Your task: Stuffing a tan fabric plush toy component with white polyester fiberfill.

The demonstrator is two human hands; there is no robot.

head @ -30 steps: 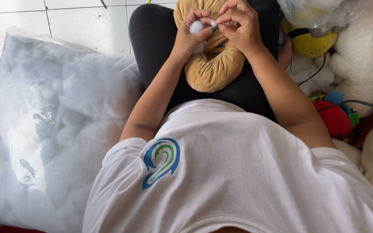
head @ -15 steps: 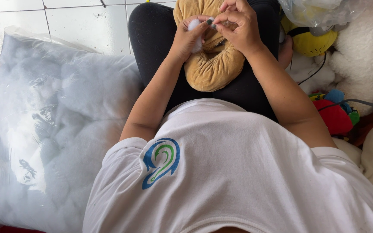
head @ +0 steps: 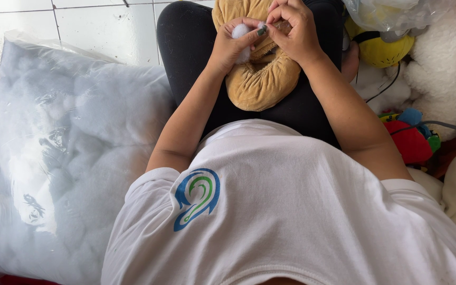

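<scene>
A tan plush toy piece [head: 262, 79] lies on my lap, over black trousers. My left hand [head: 233, 45] pinches a small tuft of white stuffing [head: 240, 31] against the top of the plush. My right hand [head: 294, 31] grips the plush fabric at its opening, fingertips meeting the left hand's. Both hands are close together at the top of the view.
A big clear plastic bag of white stuffing [head: 64, 153] lies at my left on the white tiled floor [head: 106, 26]. At the right sit plush toys: a yellow one [head: 383, 50], a white fluffy one [head: 444, 68], a red and blue one [head: 410, 140].
Both hands have shifted slightly on the plush while working the white tuft at its opening; the plush has barely moved.
</scene>
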